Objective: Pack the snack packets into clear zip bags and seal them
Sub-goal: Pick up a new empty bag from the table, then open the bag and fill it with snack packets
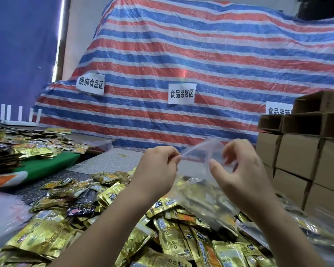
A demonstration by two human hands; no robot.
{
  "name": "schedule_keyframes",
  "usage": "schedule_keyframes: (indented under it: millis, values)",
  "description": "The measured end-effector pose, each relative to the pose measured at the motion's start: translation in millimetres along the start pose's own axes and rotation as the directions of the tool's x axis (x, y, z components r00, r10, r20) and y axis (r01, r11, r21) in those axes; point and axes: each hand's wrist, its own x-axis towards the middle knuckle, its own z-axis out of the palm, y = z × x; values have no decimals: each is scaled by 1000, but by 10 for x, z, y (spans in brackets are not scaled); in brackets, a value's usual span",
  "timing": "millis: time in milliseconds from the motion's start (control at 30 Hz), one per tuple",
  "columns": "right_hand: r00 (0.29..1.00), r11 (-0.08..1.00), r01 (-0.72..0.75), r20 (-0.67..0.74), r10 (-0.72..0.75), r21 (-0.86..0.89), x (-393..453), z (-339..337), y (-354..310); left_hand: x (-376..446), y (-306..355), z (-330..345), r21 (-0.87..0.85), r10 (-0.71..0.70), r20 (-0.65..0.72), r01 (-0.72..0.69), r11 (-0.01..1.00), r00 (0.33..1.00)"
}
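Note:
A clear zip bag (199, 191) hangs between both hands above the table, and gold and dark snack packets show through its lower part. My left hand (158, 168) pinches the left end of the bag's top edge between thumb and curled fingers. My right hand (241, 170) grips the right side of the top edge, its thumb in front of the plastic. The bag's mouth stands up between the two hands. A heap of loose gold snack packets (168, 239) with a few black ones lies under my forearms.
More packets (27, 149) cover a green mat at the left. Stacked cardboard boxes (307, 151) stand close on the right. A red, white and blue striped tarp (181, 60) with paper labels rises behind the table. Clear plastic (6, 214) lies at the near left.

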Motion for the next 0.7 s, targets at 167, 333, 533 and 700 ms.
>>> schedule_keyframes:
  millis: [167, 333, 533, 700]
  values:
    - [996, 976, -70, 62, 58, 206, 22, -90, -40, -37, 115, -41, -9, 91, 102, -91, 996, 991]
    - [994, 946, -66, 106, 34, 317, 63, -160, 25, -43, 194, -131, -117, 132, 116, -118, 986, 985]
    - [999, 943, -52, 4, 53, 329, 77, -163, 131, -54, 244, -239, -125, 155, 86, -144, 982, 984]
    - [976, 912, -159, -77, 203, 378, 102, -183, 223, -70, 270, -310, -113, 294, 104, -282, 953, 950]
